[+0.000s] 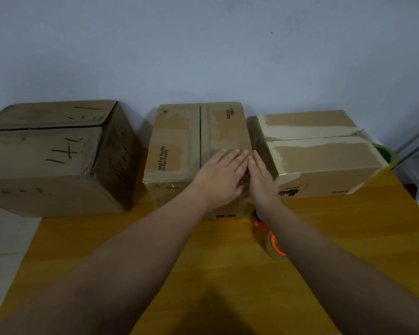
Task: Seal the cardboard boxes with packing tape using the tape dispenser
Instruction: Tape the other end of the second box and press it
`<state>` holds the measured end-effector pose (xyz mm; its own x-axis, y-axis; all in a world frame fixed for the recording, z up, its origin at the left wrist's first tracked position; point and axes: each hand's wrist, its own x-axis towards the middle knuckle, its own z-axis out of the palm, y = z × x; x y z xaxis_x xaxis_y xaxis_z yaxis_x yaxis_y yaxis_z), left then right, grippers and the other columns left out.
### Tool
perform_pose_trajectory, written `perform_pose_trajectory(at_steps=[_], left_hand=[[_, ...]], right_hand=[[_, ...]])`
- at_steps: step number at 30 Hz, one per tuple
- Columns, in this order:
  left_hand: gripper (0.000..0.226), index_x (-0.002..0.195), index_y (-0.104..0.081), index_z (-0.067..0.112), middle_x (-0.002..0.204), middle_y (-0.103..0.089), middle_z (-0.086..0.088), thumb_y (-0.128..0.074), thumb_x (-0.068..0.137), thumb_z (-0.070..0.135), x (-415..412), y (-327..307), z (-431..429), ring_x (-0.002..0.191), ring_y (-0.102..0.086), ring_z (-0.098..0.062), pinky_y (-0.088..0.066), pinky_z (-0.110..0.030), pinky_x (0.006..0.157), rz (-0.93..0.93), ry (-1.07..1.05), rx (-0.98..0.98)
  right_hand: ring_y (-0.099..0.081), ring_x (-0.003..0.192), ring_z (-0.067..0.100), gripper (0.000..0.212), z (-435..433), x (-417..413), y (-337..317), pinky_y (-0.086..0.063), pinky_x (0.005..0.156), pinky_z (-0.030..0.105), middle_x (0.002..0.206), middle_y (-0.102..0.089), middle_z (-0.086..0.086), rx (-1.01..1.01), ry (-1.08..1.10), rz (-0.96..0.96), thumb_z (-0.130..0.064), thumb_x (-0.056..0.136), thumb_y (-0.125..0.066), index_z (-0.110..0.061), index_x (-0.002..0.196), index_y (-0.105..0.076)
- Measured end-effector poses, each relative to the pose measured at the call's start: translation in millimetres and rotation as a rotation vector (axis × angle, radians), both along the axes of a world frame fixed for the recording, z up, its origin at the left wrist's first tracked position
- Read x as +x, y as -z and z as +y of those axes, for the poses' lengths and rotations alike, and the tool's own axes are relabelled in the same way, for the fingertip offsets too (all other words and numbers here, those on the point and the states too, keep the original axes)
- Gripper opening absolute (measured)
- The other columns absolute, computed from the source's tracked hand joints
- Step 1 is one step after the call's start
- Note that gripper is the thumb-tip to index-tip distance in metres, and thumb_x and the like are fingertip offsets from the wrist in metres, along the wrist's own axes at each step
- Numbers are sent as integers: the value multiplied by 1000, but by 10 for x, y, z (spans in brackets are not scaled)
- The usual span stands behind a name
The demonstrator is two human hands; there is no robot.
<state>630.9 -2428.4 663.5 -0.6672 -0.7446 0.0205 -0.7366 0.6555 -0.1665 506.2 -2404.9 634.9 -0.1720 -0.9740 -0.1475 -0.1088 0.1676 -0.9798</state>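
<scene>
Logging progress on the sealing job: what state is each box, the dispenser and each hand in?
Left box: flaps down, seam gaping.
Middle box: flaps shut, dark seam showing.
Right box: flaps shut, seam visible, pale old-tape strips.
Tape dispenser: lying on the table, unheld.
Left hand: flat on middle box's top.
Right hand: flat against that box's right side.

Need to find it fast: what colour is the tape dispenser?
The tape dispenser is orange with a small blue bit, shown in the head view.

Wooden table holds boxes and tape dispenser.
</scene>
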Motion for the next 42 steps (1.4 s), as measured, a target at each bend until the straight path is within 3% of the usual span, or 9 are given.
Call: perform_pose_trajectory(at_steps=[4,18,22,25,28,31,35,39,42], left_hand=[[59,150,6,10,159,5,-8,-16,103,37,-32,118,-25,146,3,-19,2,-36,119,-42,-28,-5],[65,139,20,16,146,22,1,0,91,55,1200,145,76,145,8,-15,7,-33,115,-53,-213,19],[62,142,9,18,156,3,1,-3,91,52,1557,180,134,143,4,-12,2,-30,115,35,-250,3],[59,144,5,20,152,8,5,-23,98,44,1691,178,100,143,6,-12,-1,-29,118,89,-169,73],[63,143,11,27,148,16,10,-35,100,37,1862,164,64,140,12,-8,5,-26,116,63,-82,78],[64,146,3,27,153,7,8,-40,100,34,1928,189,55,142,7,-9,4,-26,115,43,-80,46],[67,139,-45,16,142,-47,-6,-74,79,26,1880,220,115,132,-43,-26,-28,-40,108,91,-34,-30],[64,125,-61,15,128,-61,-6,-82,67,31,1877,274,201,119,-57,-27,-43,-48,97,107,21,-80],[49,123,-62,17,125,-63,-5,-57,81,43,1813,263,283,117,-58,-24,-44,-46,97,115,83,-85]], right_hand=[[-33,138,17,49,-45,157,39,-31,103,28,151,-35,0,-11,150,-37,-39,104,-27,-27,151,-24],[-38,134,16,47,-79,173,127,-33,112,43,143,-45,0,5,238,194,-39,103,-24,-23,146,-36],[-55,101,16,44,-61,220,94,-47,94,39,101,-58,-2,4,268,245,-41,103,-24,-17,116,-58],[-54,79,17,50,-1,272,123,-47,76,38,80,-55,0,4,355,389,-55,98,-20,-24,82,-56],[-56,107,25,76,19,281,138,-49,89,48,111,-61,6,45,430,563,-75,86,-16,-21,119,-58],[-33,134,35,78,26,463,48,-37,105,55,148,-31,15,91,497,503,-64,91,-36,-14,149,-21],[3,145,37,98,121,835,-56,-12,114,52,157,17,17,209,471,467,-53,92,-48,-10,149,19],[9,144,42,99,166,1175,-100,-15,113,57,151,33,20,305,404,301,-49,92,-52,-25,146,27],[-12,142,45,81,162,1311,-72,-26,112,50,149,35,22,291,275,300,-46,96,-46,-38,148,16]])
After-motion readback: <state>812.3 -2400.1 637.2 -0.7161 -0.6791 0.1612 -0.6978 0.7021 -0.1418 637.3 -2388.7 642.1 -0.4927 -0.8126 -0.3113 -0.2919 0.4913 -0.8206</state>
